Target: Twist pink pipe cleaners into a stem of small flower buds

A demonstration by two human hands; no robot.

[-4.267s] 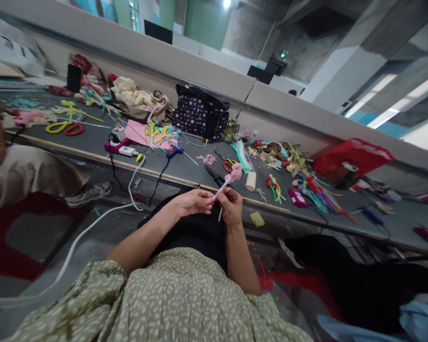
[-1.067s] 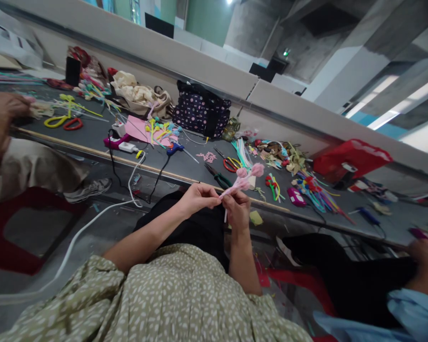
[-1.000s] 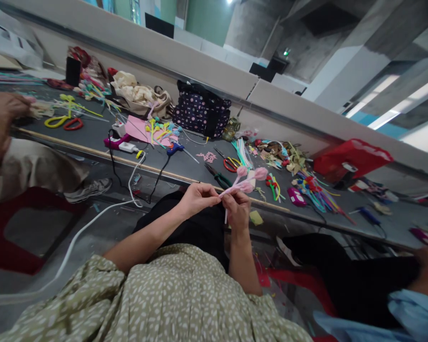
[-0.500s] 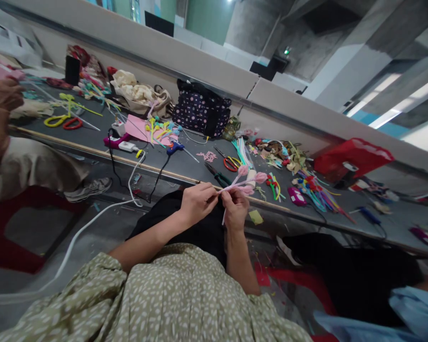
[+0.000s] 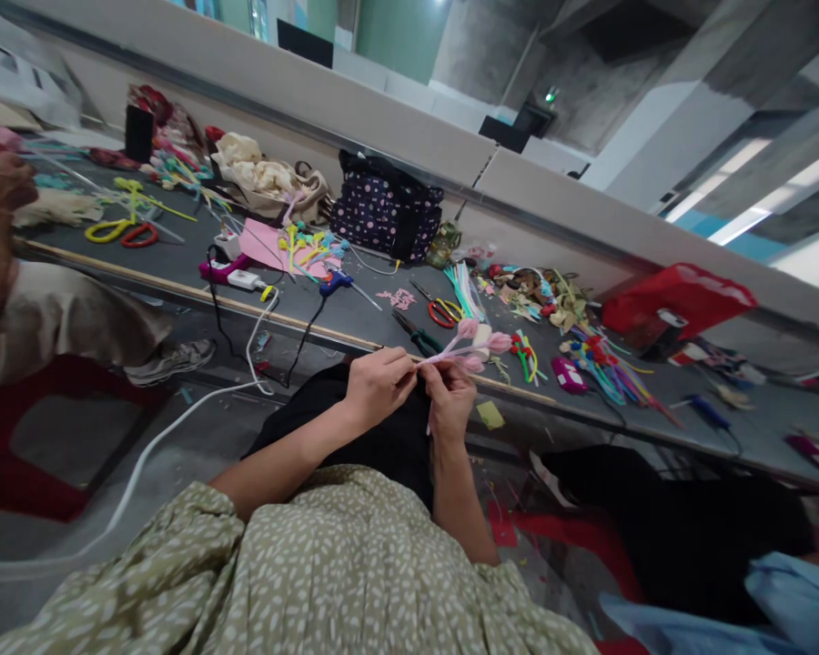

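A long dark worktable (image 5: pixel 355 314) runs across the view from nine o'clock down toward three o'clock, strewn with craft scraps. At its far edge, toward twelve o'clock from the hands, stands a dark polka-dot bag (image 5: pixel 386 218); a red basket (image 5: pixel 675 298) lies at about two o'clock, well apart from the hands. A white cable (image 5: pixel 177 428) trails off the table's near edge toward eight o'clock. On the table just beyond the hands lie green-handled pliers (image 5: pixel 419 338) and, a little farther at twelve o'clock, red-handled scissors (image 5: pixel 439 312). The left hand (image 5: pixel 377 384) and the right hand (image 5: pixel 449 400) meet above the lap, just short of the table's near edge. Both are closed on the thin stems of a pink pipe-cleaner flower bunch (image 5: pixel 474 344): the left pinches the stems between thumb and fingertips, the right wraps them from below. The fuzzy pink heads fan out toward one o'clock, over the table's edge. A short stem end hangs beneath the right hand at six o'clock.
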